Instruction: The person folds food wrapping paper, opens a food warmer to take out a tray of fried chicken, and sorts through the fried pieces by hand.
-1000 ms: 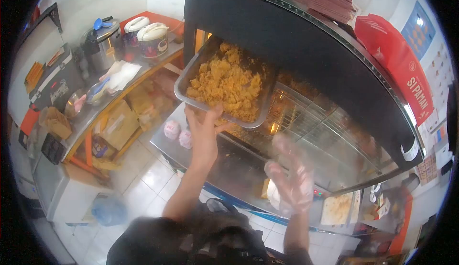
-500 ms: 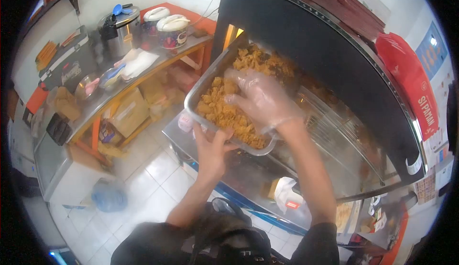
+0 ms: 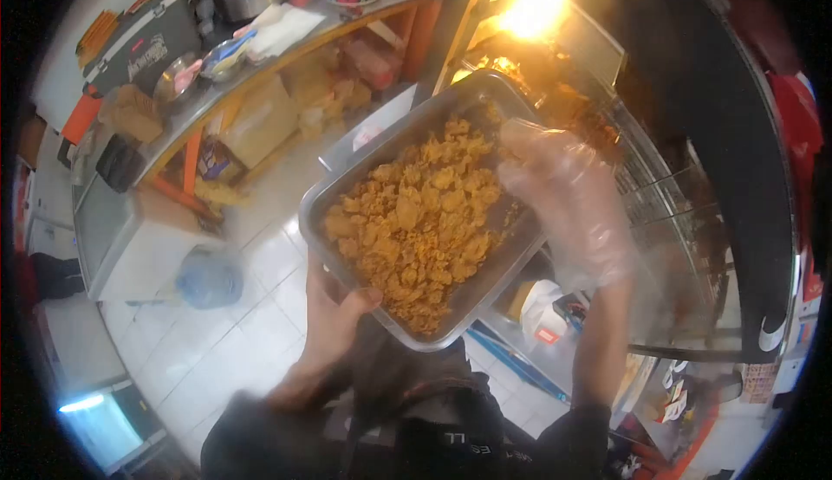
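Our left hand (image 3: 331,308) grips the rectangular silver metal tray (image 3: 390,152) at seven o'clock; our plastic-gloved right hand (image 3: 574,196), at three, grips unclearly. Black shirt (image 3: 425,450): "LL".

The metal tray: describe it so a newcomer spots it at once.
Start at the big dark cabinet on the right. Just left of it, mid-view, a bare left hand grips the metal tray, with a gloved right hand across from it. Unlike the small round bowls at upper left, it is rectangular and heaped with golden-brown pieces.
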### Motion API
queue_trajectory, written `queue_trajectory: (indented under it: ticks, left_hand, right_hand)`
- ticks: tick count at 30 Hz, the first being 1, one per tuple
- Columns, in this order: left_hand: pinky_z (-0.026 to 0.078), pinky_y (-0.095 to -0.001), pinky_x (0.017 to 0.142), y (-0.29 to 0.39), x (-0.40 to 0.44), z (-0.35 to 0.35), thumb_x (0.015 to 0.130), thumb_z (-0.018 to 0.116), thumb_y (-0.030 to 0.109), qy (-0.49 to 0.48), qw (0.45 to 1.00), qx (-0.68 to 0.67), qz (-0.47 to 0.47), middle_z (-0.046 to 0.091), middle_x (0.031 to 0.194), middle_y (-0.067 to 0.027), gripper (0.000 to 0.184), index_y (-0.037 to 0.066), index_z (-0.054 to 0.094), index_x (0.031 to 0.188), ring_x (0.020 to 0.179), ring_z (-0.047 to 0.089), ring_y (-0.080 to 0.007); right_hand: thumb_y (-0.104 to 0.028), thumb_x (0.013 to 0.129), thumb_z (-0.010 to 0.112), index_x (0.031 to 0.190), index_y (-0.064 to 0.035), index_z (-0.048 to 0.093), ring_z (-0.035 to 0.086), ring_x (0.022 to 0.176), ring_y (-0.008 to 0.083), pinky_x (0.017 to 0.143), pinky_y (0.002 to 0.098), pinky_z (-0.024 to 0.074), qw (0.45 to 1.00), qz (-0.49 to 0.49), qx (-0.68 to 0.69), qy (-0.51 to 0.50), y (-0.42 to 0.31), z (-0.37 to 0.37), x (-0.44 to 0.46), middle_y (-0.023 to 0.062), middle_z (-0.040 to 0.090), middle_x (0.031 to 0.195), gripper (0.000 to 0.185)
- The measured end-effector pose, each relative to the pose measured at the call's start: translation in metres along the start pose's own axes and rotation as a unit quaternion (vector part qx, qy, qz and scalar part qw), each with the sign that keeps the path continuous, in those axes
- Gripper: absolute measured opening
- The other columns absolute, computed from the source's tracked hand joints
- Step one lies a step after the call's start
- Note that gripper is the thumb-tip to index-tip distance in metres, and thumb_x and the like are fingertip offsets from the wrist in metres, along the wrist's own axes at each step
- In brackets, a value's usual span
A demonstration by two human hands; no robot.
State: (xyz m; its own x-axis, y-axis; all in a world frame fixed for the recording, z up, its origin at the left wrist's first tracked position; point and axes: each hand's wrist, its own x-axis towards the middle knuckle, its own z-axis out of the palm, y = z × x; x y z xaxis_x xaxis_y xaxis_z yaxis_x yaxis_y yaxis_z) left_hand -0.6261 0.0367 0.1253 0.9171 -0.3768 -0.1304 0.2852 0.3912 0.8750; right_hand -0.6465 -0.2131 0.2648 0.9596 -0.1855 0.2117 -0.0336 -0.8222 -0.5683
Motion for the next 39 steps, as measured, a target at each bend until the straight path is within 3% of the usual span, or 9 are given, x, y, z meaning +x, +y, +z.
queue_trajectory:
  ticks: [3,5,15,17,22,24,31,34,39]
  left_hand:
    - [0.046,-0.0366,0.093,-0.003,-0.011,-0.006,0.068,0.067,0.003,0.011,0.999,0.024,-0.044,0.047,0.128,-0.0143,0.087,0.002,0.023,0.143,0.117,0.050,-0.0252]
    - [0.048,-0.0354,0.091,-0.008,-0.018,-0.011,0.068,0.066,0.002,0.024,0.996,0.040,-0.069,0.048,0.126,-0.0143,0.086,0.002,0.023,0.143,0.115,0.052,-0.0248]
    - [0.042,-0.0389,0.101,-0.023,-0.025,-0.010,0.070,0.066,0.000,-0.015,0.994,0.015,-0.109,0.043,0.135,-0.0164,0.087,0.003,0.022,0.145,0.122,0.048,-0.0262]
    - [0.042,-0.0392,0.102,-0.027,-0.025,-0.014,0.071,0.066,0.001,-0.033,0.993,0.053,-0.101,0.043,0.136,-0.0167,0.088,0.003,0.020,0.146,0.123,0.047,-0.0270]
    - [0.043,-0.0387,0.101,-0.023,-0.022,-0.005,0.069,0.066,0.001,-0.037,0.990,0.051,-0.125,0.043,0.135,-0.0170,0.089,0.003,0.020,0.146,0.124,0.047,-0.0270]
    - [0.043,-0.0385,0.100,-0.027,-0.022,-0.006,0.069,0.065,0.001,-0.038,0.989,0.053,-0.129,0.044,0.135,-0.0171,0.089,0.003,0.021,0.146,0.123,0.047,-0.0269]
    - [0.043,-0.0381,0.100,-0.035,-0.020,-0.007,0.069,0.067,0.006,-0.058,0.990,0.071,-0.104,0.045,0.134,-0.0165,0.088,0.001,0.023,0.145,0.122,0.048,-0.0258]
    - [0.043,-0.0382,0.100,-0.036,-0.022,-0.011,0.069,0.068,0.007,-0.057,0.990,0.076,-0.108,0.044,0.134,-0.0161,0.088,0.001,0.023,0.145,0.122,0.048,-0.0257]
    - [0.043,-0.0380,0.099,-0.041,-0.022,-0.017,0.070,0.067,0.007,-0.073,0.988,0.102,-0.090,0.043,0.135,-0.0157,0.089,0.003,0.021,0.146,0.121,0.049,-0.0258]
  right_hand:
    - [-0.018,0.088,0.060,0.117,-0.0044,0.060,0.061,0.101,0.0349,0.088,0.0419,0.0495,0.989,-0.070,-0.088,-0.098,-0.001,0.025,-0.012,0.0170,0.063,0.112,0.032]
    - [-0.017,0.088,0.059,0.114,-0.0040,0.060,0.060,0.099,0.0353,0.085,0.0431,0.0500,0.961,-0.217,-0.129,-0.114,0.003,0.047,-0.021,0.0165,0.061,0.110,0.029]
    - [-0.021,0.081,0.069,0.113,-0.0010,0.058,0.064,0.094,0.0308,0.083,0.0361,0.0500,0.989,0.003,0.012,-0.146,0.040,0.062,-0.036,0.0159,0.066,0.103,0.039]
    - [-0.019,0.081,0.070,0.100,-0.0015,0.053,0.065,0.080,0.0290,0.070,0.0400,0.0495,0.979,0.100,0.103,-0.146,0.044,0.057,-0.042,0.0190,0.061,0.084,0.031]
    - [-0.022,0.083,0.068,0.093,-0.0005,0.062,0.065,0.075,0.0275,0.068,0.0394,0.0487,0.996,0.002,0.084,0.002,0.047,0.059,-0.051,0.0184,0.063,0.084,0.025]
    - [-0.026,0.083,0.068,0.101,-0.0022,0.066,0.063,0.083,0.0285,0.074,0.0378,0.0491,0.989,0.061,0.000,-0.136,0.037,0.045,-0.050,0.0155,0.065,0.094,0.030]
    - [-0.033,0.085,0.067,0.090,-0.0008,0.066,0.060,0.075,0.0334,0.068,0.0396,0.0477,0.999,0.033,-0.006,-0.028,0.051,0.038,-0.057,0.0175,0.062,0.085,0.032]
    - [-0.027,0.087,0.068,0.090,-0.0017,0.066,0.057,0.072,0.0167,0.068,0.0305,0.0460,0.989,0.114,0.087,0.044,0.061,0.039,-0.062,0.0089,0.061,0.079,0.025]
    - [-0.020,0.087,0.068,0.096,0.0007,0.064,0.056,0.076,0.0123,0.070,0.0282,0.0463,0.955,0.195,0.219,0.052,0.066,0.042,-0.067,0.0059,0.062,0.082,0.023]
